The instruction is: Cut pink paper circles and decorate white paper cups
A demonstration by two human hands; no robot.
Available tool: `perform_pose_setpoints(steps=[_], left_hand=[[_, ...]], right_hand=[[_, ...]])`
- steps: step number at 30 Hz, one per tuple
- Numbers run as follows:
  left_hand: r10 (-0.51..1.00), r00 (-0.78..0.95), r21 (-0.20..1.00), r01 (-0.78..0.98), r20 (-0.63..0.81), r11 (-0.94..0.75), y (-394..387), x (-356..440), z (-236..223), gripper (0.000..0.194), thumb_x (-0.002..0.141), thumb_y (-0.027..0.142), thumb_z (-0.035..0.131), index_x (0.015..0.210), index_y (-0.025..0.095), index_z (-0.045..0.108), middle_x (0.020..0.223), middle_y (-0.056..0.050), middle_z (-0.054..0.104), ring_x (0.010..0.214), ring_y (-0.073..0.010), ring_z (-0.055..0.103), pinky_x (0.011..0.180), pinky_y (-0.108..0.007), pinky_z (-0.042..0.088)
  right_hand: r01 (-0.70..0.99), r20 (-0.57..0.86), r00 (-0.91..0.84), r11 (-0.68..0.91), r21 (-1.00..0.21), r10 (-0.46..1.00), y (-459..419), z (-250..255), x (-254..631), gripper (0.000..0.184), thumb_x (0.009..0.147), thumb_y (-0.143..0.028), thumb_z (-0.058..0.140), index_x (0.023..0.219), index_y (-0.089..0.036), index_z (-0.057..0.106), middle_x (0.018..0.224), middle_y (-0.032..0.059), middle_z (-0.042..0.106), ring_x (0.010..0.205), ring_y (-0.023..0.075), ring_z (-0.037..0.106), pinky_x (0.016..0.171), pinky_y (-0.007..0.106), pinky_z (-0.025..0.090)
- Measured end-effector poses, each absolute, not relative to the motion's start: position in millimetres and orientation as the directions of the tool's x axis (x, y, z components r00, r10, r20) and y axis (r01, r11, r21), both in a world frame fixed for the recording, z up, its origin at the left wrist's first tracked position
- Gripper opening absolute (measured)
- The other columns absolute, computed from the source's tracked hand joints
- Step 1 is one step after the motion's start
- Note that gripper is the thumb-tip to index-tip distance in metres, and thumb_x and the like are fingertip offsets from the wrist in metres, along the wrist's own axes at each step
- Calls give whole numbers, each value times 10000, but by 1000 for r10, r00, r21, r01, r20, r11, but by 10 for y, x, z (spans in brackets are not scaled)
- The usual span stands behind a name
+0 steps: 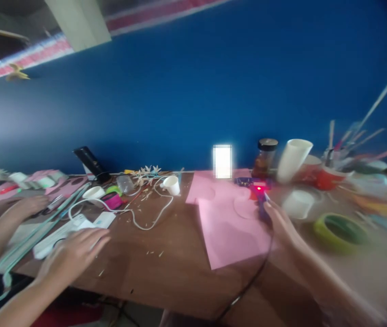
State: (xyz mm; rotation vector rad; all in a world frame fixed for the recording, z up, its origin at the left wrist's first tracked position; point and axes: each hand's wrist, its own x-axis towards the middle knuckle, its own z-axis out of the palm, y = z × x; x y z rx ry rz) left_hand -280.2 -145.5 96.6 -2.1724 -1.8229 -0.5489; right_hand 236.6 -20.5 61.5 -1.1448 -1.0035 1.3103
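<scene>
My right hand (pixel 280 222) is closed around a dark blue glue gun (pixel 264 206) with a glowing red light; its black cord (pixel 261 268) trails down over the table edge. The glue gun is over the right side of some pink paper (pixel 227 231), and motion blurs both it and the hand. To the left, my left hand (pixel 77 250) hovers palm down, fingers stretched, beside a white power strip (pixel 53 236) with a white adapter plugged in. Whether it touches the strip I cannot tell. A white cable (pixel 149 227) runs from there to a small white cup (pixel 171 185).
Another person's hand (pixel 32 206) works at far left near pale green strips (pixel 53 215). Behind the pink paper stand a lidded jar (pixel 265 159) and a white cylinder (pixel 294 159). A green tape roll (pixel 339 231) lies right. A blue wall (pixel 193 91) closes the back.
</scene>
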Motion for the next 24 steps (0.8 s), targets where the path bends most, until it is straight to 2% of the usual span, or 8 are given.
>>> perform_pose_setpoints(steps=[2,5,8,12,16,19,24], left_hand=[[841,339,-81,938,422,-338,-1376,-2317,804,204,850,329,513,930,287,696,946,-9,729,888,-229,660,846,-367,507],[781,480,-87,868,399,-488,-1258,-1580,571,186,873,287,519,953,240,681,899,-41,727,855,-214,664,772,-335,525],[731,551,41,787,402,-616,-1107,-949,439,178,884,283,507,964,244,660,879,-58,717,795,-208,657,696,-329,530],[720,487,306,677,495,-669,-847,-243,437,185,869,274,535,1018,243,641,913,-84,703,846,-215,644,754,-354,528],[734,426,498,544,529,-675,-600,321,498,173,880,289,526,978,228,655,895,-84,703,847,-193,642,763,-328,525],[745,406,554,500,530,-666,-459,571,481,195,896,298,502,962,208,662,907,-80,705,870,-190,638,795,-328,515],[722,388,536,489,573,-688,-365,653,303,192,904,236,480,954,182,657,899,-64,702,852,-187,629,778,-331,503]], right_hand=[[-325,-106,20,-94,-941,994,-218,634,2362,340,811,-521,502,880,-198,585,634,-2,563,417,87,359,369,211,221],[-370,-87,3,-80,-926,996,-254,658,2374,387,813,-526,464,931,-184,601,603,-12,540,392,79,324,357,212,172],[-405,-68,9,-59,-912,998,-308,669,2402,363,815,-498,489,944,-181,611,610,-17,543,405,78,338,366,210,176],[-432,-66,21,-50,-901,998,-348,614,2447,350,826,-481,507,956,-174,612,649,-3,576,425,77,370,384,204,202],[-444,-75,50,-45,-895,996,-344,504,2464,362,846,-480,506,980,-161,615,705,21,604,449,79,395,391,203,199],[-449,-53,54,-23,-893,997,-343,448,2447,365,866,-483,481,958,-158,619,677,16,591,437,74,346,394,213,183],[-469,-36,27,-19,-883,999,-367,454,2400,281,866,-428,476,859,-168,584,657,-5,547,440,60,319,403,208,139]])
